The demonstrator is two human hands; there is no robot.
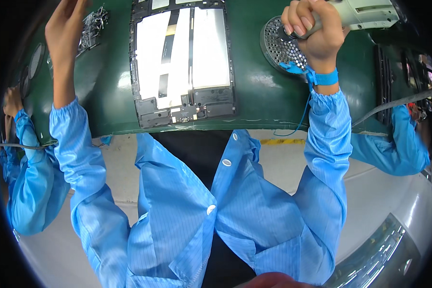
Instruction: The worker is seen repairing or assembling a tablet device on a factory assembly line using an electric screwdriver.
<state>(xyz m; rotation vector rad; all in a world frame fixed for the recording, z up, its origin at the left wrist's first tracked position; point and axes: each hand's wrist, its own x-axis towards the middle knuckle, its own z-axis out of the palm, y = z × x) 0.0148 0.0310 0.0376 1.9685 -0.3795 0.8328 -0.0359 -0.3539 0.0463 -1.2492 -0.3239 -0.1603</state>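
Note:
My right hand (317,29) is closed around the dark front end of a pale grey-green electric screwdriver (367,13), at the upper right. Just beneath that hand is a round metal dish (269,45) with a perforated top and a blue piece on its near rim. At the upper left, my left hand (65,33) is raised, its fingertips cut off by the frame edge. Beside it lies a heap of small metal parts (93,26). Between my hands, an opened tablet (211,53) lies on the green mat, with silver battery panels, dark ribbon cables and a black frame showing.
A blue wrist strap (326,78) circles my right wrist, its cord (305,115) hanging past the table edge. The green table mat (254,103) ends near my body. Co-workers' blue sleeves show at left (36,187) and right (393,144). Dark panels (381,86) stand at far right.

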